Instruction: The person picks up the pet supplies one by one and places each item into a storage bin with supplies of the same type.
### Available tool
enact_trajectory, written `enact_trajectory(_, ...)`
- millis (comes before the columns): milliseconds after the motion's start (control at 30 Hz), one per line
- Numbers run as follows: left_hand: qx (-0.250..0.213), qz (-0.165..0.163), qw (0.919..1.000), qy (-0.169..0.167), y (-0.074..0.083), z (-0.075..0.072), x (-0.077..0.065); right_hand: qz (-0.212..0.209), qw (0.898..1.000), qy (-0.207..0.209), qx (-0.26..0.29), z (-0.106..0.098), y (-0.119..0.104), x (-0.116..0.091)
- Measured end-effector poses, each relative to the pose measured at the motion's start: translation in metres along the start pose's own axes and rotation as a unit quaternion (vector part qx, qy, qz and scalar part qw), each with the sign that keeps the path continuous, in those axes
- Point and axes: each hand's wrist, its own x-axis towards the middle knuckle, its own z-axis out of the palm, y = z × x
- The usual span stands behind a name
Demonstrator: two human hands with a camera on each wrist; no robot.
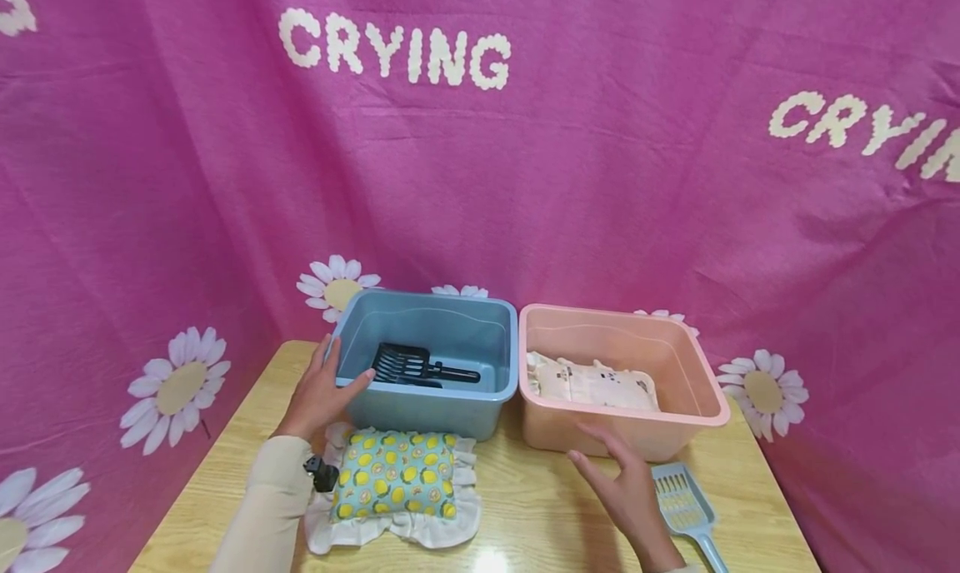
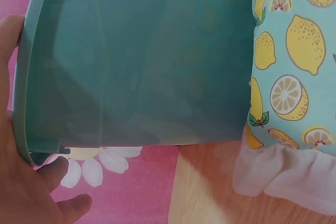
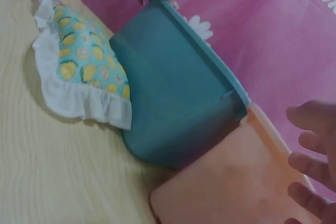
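My left hand rests at the near left corner of a blue bin, thumb along the front rim and fingers spread along the left side. Inside the bin lies a black slotted scoop with a black handle. In front of it, a lemon-print cushion with a white frill lies by my left wrist. My right hand hovers before a pink bin, its fingers loosely spread and holding nothing. A cream cushion with small printed figures lies in the pink bin.
A light blue slotted scoop lies on the wooden table to the right of my right hand. The two bins stand side by side at the back. A pink curtain with daisies and lettering hangs behind and along both sides.
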Motion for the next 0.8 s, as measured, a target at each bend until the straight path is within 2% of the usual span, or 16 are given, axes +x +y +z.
enact_trajectory(233,-0.004,-0.003,1.0,0.002,-0.001,0.0,0.0,0.015,0.999,0.032,-0.033,-0.006,0.014,-0.013)
enact_trajectory(533,-0.004,-0.011,0.9999,-0.003,-0.002,0.003,-0.002,0.068,0.994,0.048,-0.075,-0.022,0.027,-0.026)
enact_trajectory(700,-0.001,-0.01,0.9999,-0.003,0.0,0.001,-0.002,0.071,0.992,0.071,-0.075,-0.029,0.032,-0.029)
enact_trajectory(800,-0.001,-0.01,0.9999,-0.004,0.001,0.0,-0.001,0.089,0.99,0.074,-0.079,-0.033,0.035,-0.031)
